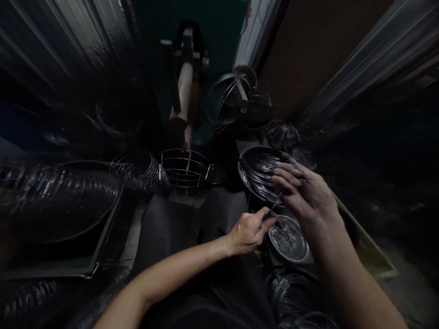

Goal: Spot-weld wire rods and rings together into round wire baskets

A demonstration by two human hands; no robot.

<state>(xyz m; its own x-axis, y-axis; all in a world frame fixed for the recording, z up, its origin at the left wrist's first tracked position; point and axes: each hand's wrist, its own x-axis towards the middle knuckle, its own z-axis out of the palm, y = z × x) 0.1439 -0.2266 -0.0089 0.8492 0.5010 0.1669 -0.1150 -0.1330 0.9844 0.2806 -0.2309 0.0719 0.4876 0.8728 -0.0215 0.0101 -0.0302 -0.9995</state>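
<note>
My left hand [252,230] is closed, thumb and forefinger pinched together just above a small metal bowl [303,253]. Short pieces of metal wire [284,237] lie inside that bowl. Close by on the right, my right hand [305,192] is raised with its fingers curled and darkly smudged. A thin, light metal wire [277,201] spans the gap between the fingertips of both hands; its ends are hidden by the fingers. Behind my right hand, a larger round bowl [241,176] holds many long straight wires [259,169], partly covered by that hand.
Ahead stands a machine with a thick metal arm [185,87], a round wire frame [183,178] below it. Coiled wire rings [137,169] and stacked rings [58,194] fill the left, near a crate edge [106,233]. More wire bundles [291,292] lie at lower right.
</note>
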